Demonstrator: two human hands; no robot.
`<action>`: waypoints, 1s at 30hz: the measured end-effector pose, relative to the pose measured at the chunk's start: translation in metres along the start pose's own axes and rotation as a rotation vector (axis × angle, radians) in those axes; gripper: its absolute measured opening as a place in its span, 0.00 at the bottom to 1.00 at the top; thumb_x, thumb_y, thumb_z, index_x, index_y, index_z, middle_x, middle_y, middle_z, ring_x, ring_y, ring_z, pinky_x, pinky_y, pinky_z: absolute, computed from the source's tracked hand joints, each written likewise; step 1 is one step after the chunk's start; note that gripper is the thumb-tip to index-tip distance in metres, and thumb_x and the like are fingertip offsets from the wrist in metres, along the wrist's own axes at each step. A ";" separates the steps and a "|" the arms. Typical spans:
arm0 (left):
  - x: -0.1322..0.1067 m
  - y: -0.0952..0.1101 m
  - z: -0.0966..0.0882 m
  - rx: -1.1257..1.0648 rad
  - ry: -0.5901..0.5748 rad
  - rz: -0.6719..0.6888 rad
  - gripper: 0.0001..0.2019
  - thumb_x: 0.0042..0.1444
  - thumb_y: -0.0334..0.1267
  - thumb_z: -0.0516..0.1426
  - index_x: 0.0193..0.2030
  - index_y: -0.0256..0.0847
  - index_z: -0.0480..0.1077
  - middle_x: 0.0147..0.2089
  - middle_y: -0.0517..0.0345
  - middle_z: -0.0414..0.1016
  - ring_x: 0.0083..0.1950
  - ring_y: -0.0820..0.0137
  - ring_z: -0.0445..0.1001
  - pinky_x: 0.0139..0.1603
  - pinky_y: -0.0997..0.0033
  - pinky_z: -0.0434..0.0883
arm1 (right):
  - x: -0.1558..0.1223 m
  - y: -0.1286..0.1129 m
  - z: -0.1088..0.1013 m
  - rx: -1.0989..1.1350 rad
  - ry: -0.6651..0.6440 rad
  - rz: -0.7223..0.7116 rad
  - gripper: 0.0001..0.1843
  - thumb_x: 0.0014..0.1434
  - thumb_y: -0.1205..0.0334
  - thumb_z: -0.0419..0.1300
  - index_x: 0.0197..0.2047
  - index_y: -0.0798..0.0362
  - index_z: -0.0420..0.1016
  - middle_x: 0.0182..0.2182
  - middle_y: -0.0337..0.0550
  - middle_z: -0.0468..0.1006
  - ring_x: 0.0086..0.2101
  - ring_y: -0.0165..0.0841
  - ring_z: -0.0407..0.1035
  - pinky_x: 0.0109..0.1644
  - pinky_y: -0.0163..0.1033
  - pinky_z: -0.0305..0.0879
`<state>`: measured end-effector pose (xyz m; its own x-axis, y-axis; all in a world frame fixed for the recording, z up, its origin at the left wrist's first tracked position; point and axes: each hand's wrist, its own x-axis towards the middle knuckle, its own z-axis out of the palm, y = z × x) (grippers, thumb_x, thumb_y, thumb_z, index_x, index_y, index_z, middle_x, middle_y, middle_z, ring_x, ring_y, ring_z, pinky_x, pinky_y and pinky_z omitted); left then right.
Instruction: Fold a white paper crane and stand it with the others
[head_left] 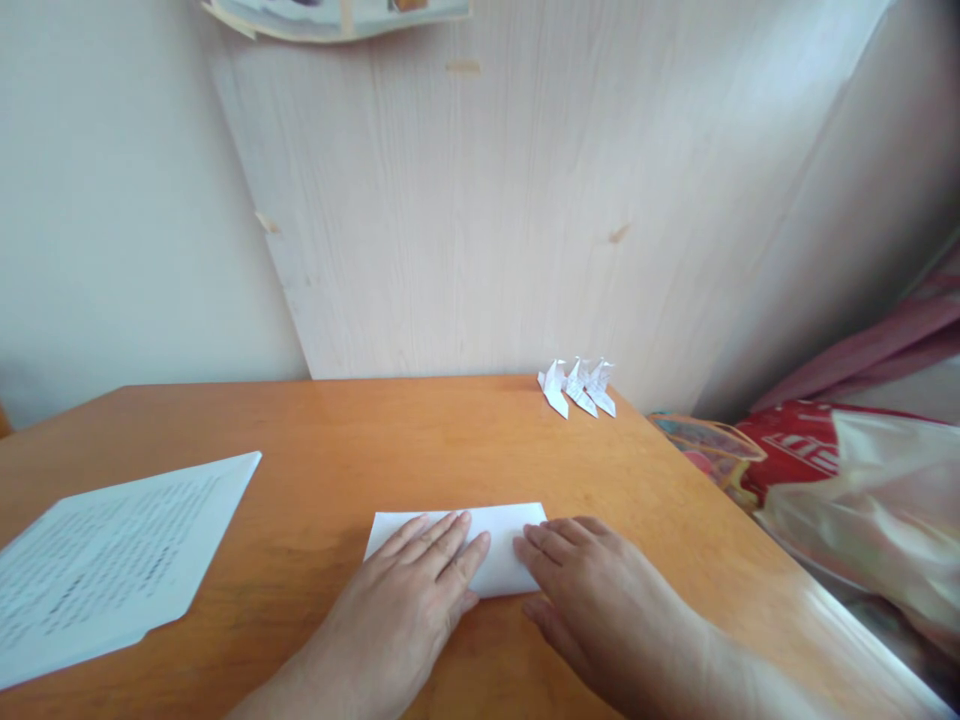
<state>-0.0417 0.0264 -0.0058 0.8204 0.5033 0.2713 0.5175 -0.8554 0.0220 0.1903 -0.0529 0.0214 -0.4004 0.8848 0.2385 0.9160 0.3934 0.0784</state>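
A folded sheet of white paper [504,550] lies flat on the wooden table near its front, its long side running left to right. My left hand [416,590] rests palm down over the left part of the paper, fingers stretched out on its surface. On the right end of the paper, the fingertips of my right hand [589,585] press down, with the fingers extended and the thumb off the near edge. Neither hand grips the paper. Parts of its left side and right edge are hidden under my hands.
Several printed sheets [112,560] lie stacked on the left of the table [315,450]. Three folded paper birds [577,388] stand in a row at the far right corner, near the wall panel [450,220]. Plastic bags [862,520] and a red bag [795,440] sit beyond the right edge.
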 end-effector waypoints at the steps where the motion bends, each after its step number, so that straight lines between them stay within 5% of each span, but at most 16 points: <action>1: 0.000 -0.001 0.002 0.014 -0.005 -0.001 0.23 0.68 0.42 0.54 0.69 0.49 0.63 0.70 0.49 0.64 0.69 0.55 0.66 0.70 0.46 0.65 | -0.001 0.000 0.002 -0.003 0.007 0.000 0.12 0.60 0.56 0.64 0.45 0.53 0.78 0.43 0.50 0.81 0.42 0.44 0.74 0.47 0.48 0.66; 9: -0.002 -0.003 0.008 0.041 -0.036 -0.017 0.23 0.67 0.44 0.54 0.68 0.48 0.65 0.69 0.48 0.66 0.68 0.55 0.67 0.69 0.47 0.66 | -0.001 0.000 0.007 -0.033 0.003 0.013 0.18 0.58 0.53 0.67 0.47 0.55 0.78 0.45 0.50 0.81 0.42 0.43 0.74 0.45 0.47 0.67; 15: -0.003 -0.001 0.002 0.025 -0.066 -0.018 0.22 0.69 0.44 0.52 0.67 0.45 0.66 0.69 0.48 0.66 0.68 0.56 0.67 0.69 0.50 0.66 | -0.001 -0.001 0.008 -0.049 0.012 0.008 0.15 0.55 0.52 0.69 0.41 0.53 0.77 0.38 0.44 0.81 0.36 0.41 0.74 0.40 0.45 0.67; 25: -0.001 0.002 -0.008 -0.010 -0.178 -0.064 0.24 0.72 0.48 0.45 0.71 0.46 0.59 0.73 0.50 0.59 0.73 0.58 0.59 0.71 0.49 0.62 | -0.003 -0.001 0.012 -0.071 0.234 0.022 0.22 0.44 0.56 0.73 0.44 0.53 0.80 0.38 0.44 0.84 0.34 0.39 0.75 0.39 0.44 0.69; 30: 0.001 0.004 -0.014 -0.027 -0.173 -0.071 0.25 0.73 0.49 0.44 0.73 0.46 0.56 0.74 0.50 0.58 0.74 0.59 0.58 0.73 0.48 0.59 | -0.005 0.000 0.011 -0.101 0.264 -0.003 0.19 0.48 0.58 0.70 0.44 0.53 0.80 0.39 0.43 0.84 0.35 0.39 0.76 0.41 0.44 0.71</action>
<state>-0.0420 0.0221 0.0085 0.8132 0.5737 0.0983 0.5704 -0.8190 0.0615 0.1918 -0.0545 0.0096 -0.3954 0.7825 0.4810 0.9178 0.3575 0.1729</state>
